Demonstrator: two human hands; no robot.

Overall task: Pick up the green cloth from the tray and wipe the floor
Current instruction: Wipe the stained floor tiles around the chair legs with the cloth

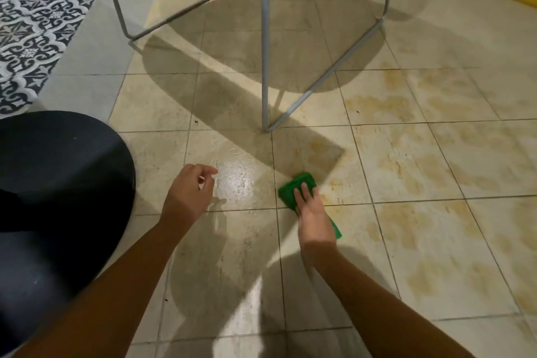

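Now 1 green cloth [293,185] on floor [421,154], R grip [312,212] flat atop, L grip [189,192] slack.

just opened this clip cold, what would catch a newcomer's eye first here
The bright green cloth stands out, pressed flat to the tiled floor under the right hand, low in the middle of the view. Just left of it a wet, glossy patch shines, with the left hand loosely curled and empty beside it. To the right, yellowish stains blotch the tiles.
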